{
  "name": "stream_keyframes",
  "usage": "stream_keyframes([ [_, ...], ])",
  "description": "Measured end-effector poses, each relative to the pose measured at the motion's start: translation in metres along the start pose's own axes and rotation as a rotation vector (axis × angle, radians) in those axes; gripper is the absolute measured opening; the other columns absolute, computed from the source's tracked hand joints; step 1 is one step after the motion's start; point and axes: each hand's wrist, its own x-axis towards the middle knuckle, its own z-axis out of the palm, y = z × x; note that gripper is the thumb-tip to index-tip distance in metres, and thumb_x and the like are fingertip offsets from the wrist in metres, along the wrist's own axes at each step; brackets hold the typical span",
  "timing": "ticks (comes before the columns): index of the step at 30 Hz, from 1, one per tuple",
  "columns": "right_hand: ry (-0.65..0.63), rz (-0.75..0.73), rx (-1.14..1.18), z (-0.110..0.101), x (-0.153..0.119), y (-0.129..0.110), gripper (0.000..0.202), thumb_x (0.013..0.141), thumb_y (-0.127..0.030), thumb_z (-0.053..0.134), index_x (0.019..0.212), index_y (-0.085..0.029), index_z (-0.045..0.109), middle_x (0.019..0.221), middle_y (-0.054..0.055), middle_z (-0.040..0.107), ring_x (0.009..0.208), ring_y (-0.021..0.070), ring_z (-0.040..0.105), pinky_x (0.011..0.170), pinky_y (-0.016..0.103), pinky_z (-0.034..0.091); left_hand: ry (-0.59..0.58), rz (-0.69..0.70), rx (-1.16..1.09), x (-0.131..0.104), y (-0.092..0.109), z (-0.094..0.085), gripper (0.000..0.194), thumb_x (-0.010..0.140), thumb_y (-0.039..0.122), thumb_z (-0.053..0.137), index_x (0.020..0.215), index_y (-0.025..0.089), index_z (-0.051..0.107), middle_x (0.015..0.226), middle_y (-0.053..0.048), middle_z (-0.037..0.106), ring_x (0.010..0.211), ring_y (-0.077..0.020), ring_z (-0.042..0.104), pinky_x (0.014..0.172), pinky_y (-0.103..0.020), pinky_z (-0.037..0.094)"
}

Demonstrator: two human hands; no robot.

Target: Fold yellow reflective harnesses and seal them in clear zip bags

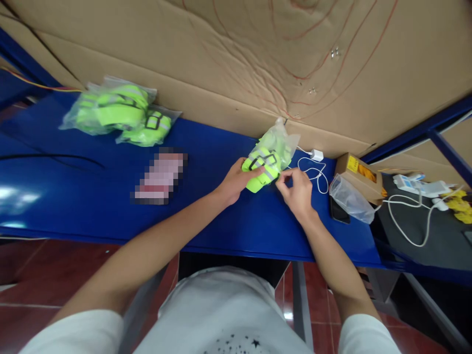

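Note:
My left hand (237,183) is closed around a bundled neon-yellow reflective strap (260,167) with grey stripes and a black buckle, its thumb lying across the front. A clear plastic bag (280,142) with more neon yellow showing through is right behind the bundle; whether the bundle is partly inside it I cannot tell. At the bundle's right edge, my right hand (297,189) has thumb and forefinger pinched together. Whatever lies between those fingertips is too small to make out. Farther left on the blue table (206,216) are bagged neon straps (120,109) of the same kind.
A pixelated pinkish rectangle (159,178) lies left of my hands. To the right are a white charger (316,155) with its cable, an open cardboard box (359,177), a clear plastic bag (350,199) and a dark phone (339,211). Cardboard (206,105) lines the back.

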Motion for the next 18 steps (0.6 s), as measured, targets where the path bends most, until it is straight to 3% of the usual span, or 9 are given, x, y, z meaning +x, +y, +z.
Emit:
stream_keyframes([
  [2, -0.052, -0.011, 0.041, 0.006, -0.003, -0.006, 0.008, 0.091, -0.024, 0.064, 0.084, -0.023, 0.064, 0.079, 0.003, 0.071, 0.078, 0.0215, 0.066, 0.085, 0.041, 0.052, 0.044, 0.024, -0.091, 0.001, -0.002, 0.0, 0.047, 0.073, 0.032, 0.093, 0.099, 0.018, 0.057, 0.101, -0.004, 0.071, 0.089, -0.0187, 0.07, 0.08, -0.033, 0.056],
  [6, -0.088, 0.048, 0.175, 0.013, -0.005, -0.013, 0.009, 0.095, -0.031, 0.064, 0.09, -0.023, 0.066, 0.081, 0.003, 0.071, 0.077, 0.0204, 0.067, 0.082, 0.039, 0.055, -0.033, 0.049, -0.212, 0.003, 0.0, -0.002, 0.053, 0.073, 0.033, 0.094, 0.107, 0.019, 0.055, 0.113, -0.007, 0.071, 0.099, -0.0215, 0.071, 0.09, -0.038, 0.057],
  [11, -0.133, 0.189, 0.418, 0.022, -0.004, -0.015, 0.036, 0.105, -0.057, 0.048, 0.101, -0.024, 0.062, 0.084, 0.002, 0.071, 0.068, 0.016, 0.068, 0.06, 0.031, 0.06, -0.065, 0.101, -0.228, -0.002, -0.001, 0.004, 0.06, 0.077, 0.048, 0.09, 0.113, 0.023, 0.05, 0.12, -0.007, 0.068, 0.108, -0.0236, 0.068, 0.095, -0.039, 0.055],
  [14, -0.223, 0.314, 0.685, 0.03, -0.007, -0.025, 0.047, 0.095, -0.068, 0.061, 0.118, -0.027, 0.061, 0.097, 0.003, 0.074, 0.075, 0.0167, 0.071, 0.061, 0.03, 0.064, -0.072, 0.134, -0.154, -0.009, -0.005, 0.009, 0.058, 0.083, 0.056, 0.083, 0.114, 0.025, 0.046, 0.113, -0.004, 0.065, 0.104, -0.0205, 0.066, 0.087, -0.033, 0.054],
  [18, -0.179, 0.546, 0.957, 0.031, -0.008, -0.031, 0.059, 0.079, -0.056, 0.085, 0.125, -0.028, 0.06, 0.112, 0.003, 0.074, 0.092, 0.0204, 0.073, 0.072, 0.036, 0.068, -0.189, 0.085, -0.184, -0.011, 0.0, 0.008, 0.055, 0.075, 0.037, 0.084, 0.111, 0.025, 0.045, 0.108, 0.0, 0.062, 0.102, -0.02, 0.065, 0.075, -0.028, 0.052],
])
